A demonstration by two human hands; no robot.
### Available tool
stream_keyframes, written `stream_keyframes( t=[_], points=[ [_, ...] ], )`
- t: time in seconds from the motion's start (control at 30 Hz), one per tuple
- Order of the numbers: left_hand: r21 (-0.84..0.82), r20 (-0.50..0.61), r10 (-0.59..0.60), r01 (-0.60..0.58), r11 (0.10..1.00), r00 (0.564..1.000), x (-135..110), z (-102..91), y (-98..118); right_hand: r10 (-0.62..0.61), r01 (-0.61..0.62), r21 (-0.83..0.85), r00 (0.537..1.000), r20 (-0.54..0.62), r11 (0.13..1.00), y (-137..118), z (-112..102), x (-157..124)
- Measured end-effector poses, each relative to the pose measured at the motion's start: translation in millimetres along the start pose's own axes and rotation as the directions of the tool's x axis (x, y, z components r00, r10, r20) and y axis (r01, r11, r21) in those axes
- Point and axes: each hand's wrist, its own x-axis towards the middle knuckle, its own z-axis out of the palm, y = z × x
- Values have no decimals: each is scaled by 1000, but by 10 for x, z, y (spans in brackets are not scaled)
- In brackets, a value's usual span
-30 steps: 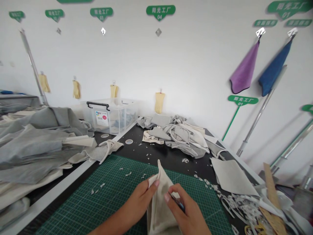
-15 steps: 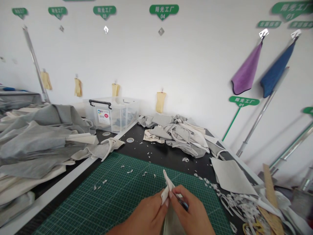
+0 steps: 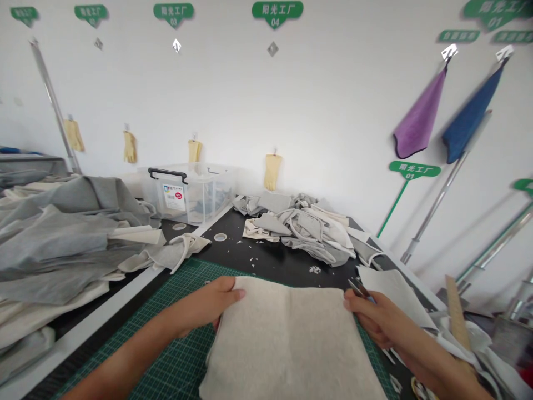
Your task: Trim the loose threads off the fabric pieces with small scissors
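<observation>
A beige square of cloth (image 3: 287, 339) is stretched out flat over the green cutting mat (image 3: 179, 355). My left hand (image 3: 208, 303) pinches its far left corner, fingers closed on the edge. My right hand (image 3: 370, 316) grips the far right corner and also holds small metal scissors (image 3: 360, 289), whose tips stick out past the fingers. The cloth hides most of the mat's middle.
A heap of grey and cream fabric (image 3: 62, 239) covers the left table. More cut pieces (image 3: 303, 228) lie at the back of the black table beside a clear plastic box (image 3: 187, 191). Scraps, a grey fabric piece (image 3: 395, 291) and a wooden ruler (image 3: 456, 311) sit at right.
The cloth was folded and bunched between both hands close together; now the hands have moved apart and the cloth is spread open wide and flat.
</observation>
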Motion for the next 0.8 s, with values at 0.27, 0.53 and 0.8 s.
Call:
stream_keyframes(
  t=[0.27, 0.53, 0.8],
  points=[
    [540, -233, 53, 84, 838, 971, 180, -109, -295, -62, 110, -341, 987, 148, 934, 448, -230, 164],
    [634, 150, 280, -309, 709, 948, -151, 518, -85, -224, 332, -445, 934, 279, 832, 533, 151, 245],
    [640, 306, 203, -359, 680, 930, -367, 839, -73, -200, 415, -486, 879, 433, 769, 252, 493, -122]
  ],
)
